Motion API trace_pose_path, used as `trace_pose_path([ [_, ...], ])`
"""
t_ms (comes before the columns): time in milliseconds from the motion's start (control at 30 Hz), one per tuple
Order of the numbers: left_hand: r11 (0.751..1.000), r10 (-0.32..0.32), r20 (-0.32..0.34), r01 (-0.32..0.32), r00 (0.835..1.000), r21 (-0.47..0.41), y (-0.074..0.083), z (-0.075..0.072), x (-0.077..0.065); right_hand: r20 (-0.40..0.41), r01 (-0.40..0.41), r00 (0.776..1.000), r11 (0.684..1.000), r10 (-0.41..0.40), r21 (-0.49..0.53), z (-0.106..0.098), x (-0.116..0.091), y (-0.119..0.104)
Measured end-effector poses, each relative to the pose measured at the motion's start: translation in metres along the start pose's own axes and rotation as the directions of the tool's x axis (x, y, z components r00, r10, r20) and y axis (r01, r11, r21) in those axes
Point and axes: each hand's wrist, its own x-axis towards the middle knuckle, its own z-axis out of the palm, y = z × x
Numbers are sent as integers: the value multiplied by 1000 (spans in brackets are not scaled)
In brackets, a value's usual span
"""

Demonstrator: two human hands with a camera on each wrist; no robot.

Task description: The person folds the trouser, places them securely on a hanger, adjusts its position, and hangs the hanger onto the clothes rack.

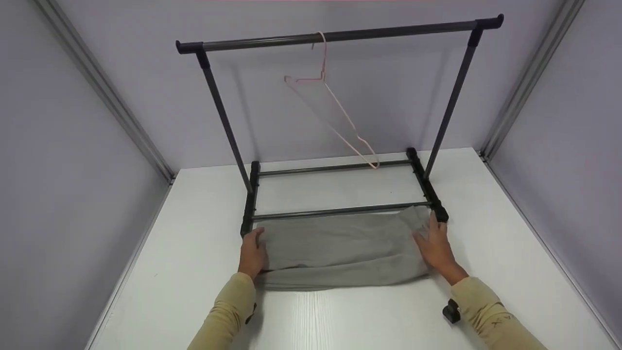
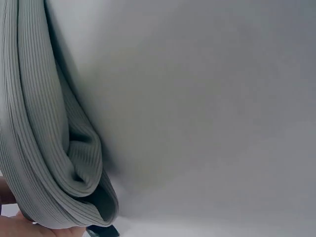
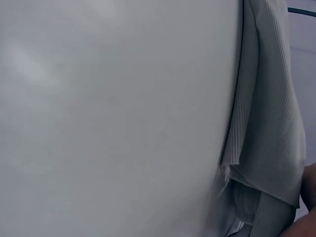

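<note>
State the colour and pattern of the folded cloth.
The folded cloth is grey with fine parallel ribbing, seen best in the left wrist view.

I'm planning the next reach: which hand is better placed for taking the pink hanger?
Probably the right hand: in the head view, the pink hanger hangs with its low end nearer to it than to the left hand. Both hands are at the grey cloth, so neither looks freer.

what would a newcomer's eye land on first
Probably the black garment rack at the back of the white table, a pink hanger hooked on its top bar. Next, the folded gray ribbed cloth along the rack's lower front bar, the left hand at its left end and the right hand at its right.
</note>
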Motion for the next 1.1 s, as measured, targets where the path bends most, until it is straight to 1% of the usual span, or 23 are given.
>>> trace_pose_path([
  [33, 1000, 5, -18, -5, 1000, 7, -1, 0, 1, -15, 9, 1000, 1000, -9, -10, 2, 3, -2],
  [100, 998, 18, -60, -15, 998, 57, 0, 1, 2, -54, 33, 998, 998, -36, -59, 6, 7, -6],
  [167, 992, 39, -86, -28, 996, 122, 1, 4, 3, -105, 66, 991, 987, -82, -147, 10, 11, -12],
  [200, 986, 58, -91, -43, 994, 162, 1, 6, 4, -128, 89, 985, 977, -115, -196, 12, 14, -14],
  [233, 979, 78, -81, -61, 994, 196, 2, 8, 5, -143, 113, 978, 963, -151, -246, 15, 16, -17],
  [300, 966, 112, -12, -106, 994, 237, 4, 11, 7, -142, 171, 964, 929, -227, -327, 21, 21, -23],
  [333, 959, 127, 41, -133, 991, 249, 5, 14, 8, -119, 202, 959, 914, -258, -352, 25, 24, -26],
  [367, 952, 140, 101, -162, 985, 260, 6, 16, 9, -80, 232, 957, 899, -280, -373, 29, 26, -29],
  [433, 936, 136, 229, -201, 964, 291, 8, 20, 11, 29, 281, 956, 876, -293, -392, 36, 29, -33],
  [467, 923, 120, 286, -213, 951, 320, 9, 22, 11, 90, 295, 955, 872, -283, -391, 40, 31, -34],
  [500, 906, 99, 334, -224, 937, 360, 9, 23, 12, 152, 306, 952, 867, -267, -394, 43, 32, -34],
  [533, 886, 77, 374, -235, 924, 400, 10, 23, 12, 210, 314, 946, 860, -247, -402, 45, 33, -34],
  [600, 852, 34, 431, -252, 902, 460, 10, 22, 12, 308, 329, 928, 850, -210, -411, 48, 34, -33],
  [667, 829, 7, 471, -269, 882, 491, 9, 19, 11, 380, 342, 907, 843, -181, -415, 47, 34, -33],
  [700, 819, -2, 483, -276, 875, 503, 8, 18, 11, 410, 356, 895, 836, -176, -418, 45, 34, -33],
  [733, 817, -1, 493, -283, 870, 502, 6, 16, 11, 438, 366, 883, 831, -168, -419, 43, 34, -34],
  [833, 793, -25, 531, -307, 847, 527, -1, 12, 10, 504, 392, 851, 816, -147, -424, 36, 31, -38],
  [867, 783, -37, 540, -311, 841, 539, -3, 12, 11, 521, 402, 840, 815, -148, -417, 34, 30, -39],
  [900, 779, -43, 546, -314, 836, 543, -4, 12, 11, 535, 403, 834, 814, -138, -418, 32, 28, -40],
  [933, 780, -47, 552, -314, 832, 541, -5, 13, 10, 544, 404, 829, 814, -131, -418, 31, 27, -40],
  [967, 773, -62, 560, -315, 826, 551, -7, 14, 10, 552, 402, 825, 814, -124, -419, 29, 25, -40],
  [1000, 777, -61, 563, -314, 824, 545, -7, 16, 10, 556, 401, 823, 814, -118, -420, 28, 23, -39],
  [1100, 771, -51, 565, -327, 823, 546, -8, 23, 9, 547, 390, 829, 822, -116, -416, 26, 19, -35],
])
